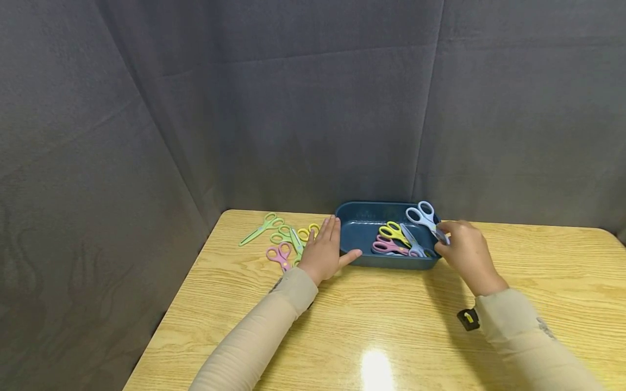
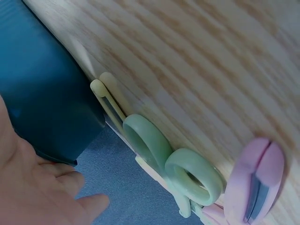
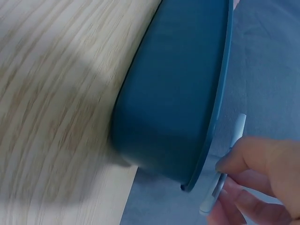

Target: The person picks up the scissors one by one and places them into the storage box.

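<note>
A dark blue tray [image 1: 359,259] stands on the wooden table and holds yellow [image 1: 394,231], pink [image 1: 387,247] and blue-grey [image 1: 413,244] scissors. My right hand [image 1: 467,252] pinches the blade of pale blue scissors [image 1: 424,216] above the tray's right rim; in the right wrist view the blade [image 3: 225,173] shows beside the tray's wall [image 3: 173,93]. My left hand [image 1: 325,250] lies with straight fingers against the tray's left end, thumb on its front wall. Left of it lie green [image 1: 261,228], pink [image 1: 280,255] and yellow [image 1: 309,232] scissors; the green handles [image 2: 164,154] show in the left wrist view.
Dark grey fabric walls close in the back and left of the table [image 1: 401,336]. The table's left edge runs close to the loose scissors. A small black and yellow device [image 1: 468,319] hangs at my right sleeve.
</note>
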A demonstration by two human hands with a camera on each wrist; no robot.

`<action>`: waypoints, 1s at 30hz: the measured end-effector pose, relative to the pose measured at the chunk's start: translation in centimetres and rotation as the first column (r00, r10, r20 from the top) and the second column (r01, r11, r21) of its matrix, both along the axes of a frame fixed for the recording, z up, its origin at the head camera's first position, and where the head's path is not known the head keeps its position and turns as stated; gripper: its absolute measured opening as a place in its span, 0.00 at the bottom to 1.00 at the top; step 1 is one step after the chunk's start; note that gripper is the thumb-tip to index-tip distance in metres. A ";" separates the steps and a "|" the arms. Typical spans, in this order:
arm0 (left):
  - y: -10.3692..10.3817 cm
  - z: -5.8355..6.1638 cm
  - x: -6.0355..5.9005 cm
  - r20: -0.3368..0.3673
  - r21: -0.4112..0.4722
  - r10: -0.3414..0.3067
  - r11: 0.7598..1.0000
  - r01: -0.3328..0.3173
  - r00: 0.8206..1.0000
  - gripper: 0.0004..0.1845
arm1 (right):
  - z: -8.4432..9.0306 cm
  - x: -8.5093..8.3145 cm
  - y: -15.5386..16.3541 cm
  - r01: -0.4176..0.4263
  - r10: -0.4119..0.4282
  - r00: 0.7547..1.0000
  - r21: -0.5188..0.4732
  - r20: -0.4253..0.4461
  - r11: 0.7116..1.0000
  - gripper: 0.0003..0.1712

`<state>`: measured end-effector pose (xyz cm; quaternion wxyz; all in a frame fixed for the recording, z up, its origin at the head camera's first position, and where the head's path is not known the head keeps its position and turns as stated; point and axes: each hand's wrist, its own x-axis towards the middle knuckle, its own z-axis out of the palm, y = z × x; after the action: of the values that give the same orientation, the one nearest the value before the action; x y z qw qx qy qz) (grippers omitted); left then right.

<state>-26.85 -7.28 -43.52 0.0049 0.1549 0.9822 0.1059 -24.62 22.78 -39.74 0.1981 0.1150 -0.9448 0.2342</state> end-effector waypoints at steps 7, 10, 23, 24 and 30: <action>0.0 -0.2 -0.2 0.002 -0.004 0.003 1.000 -0.003 1.000 0.54 | -0.1 -0.3 -1.2 -0.022 0.022 0.999 0.020 0.027 1.000 0.19; -0.1 -0.1 0.0 -0.005 0.005 -0.003 1.000 0.003 1.000 0.53 | -0.2 -0.4 -1.6 -0.027 0.026 0.999 0.023 0.039 0.999 0.19; 0.0 0.0 0.0 0.001 0.005 -0.009 1.000 0.009 1.000 0.54 | -0.3 -0.8 -2.8 -0.064 0.063 0.998 0.041 0.029 0.997 0.19; 0.0 -0.1 0.0 0.003 0.005 -0.009 1.000 0.009 1.000 0.54 | -0.3 -0.8 -2.9 -0.064 0.063 0.998 0.040 0.028 0.997 0.19; -0.1 -0.2 -0.1 -0.004 0.015 0.000 1.000 0.000 1.000 0.53 | -0.7 -1.0 -3.1 -0.069 0.069 0.997 0.033 0.023 0.997 0.18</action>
<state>-26.99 -7.34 -43.75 0.0018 0.1552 0.9814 0.1131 -25.64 19.64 -40.44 0.1774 0.1483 -0.9462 0.2264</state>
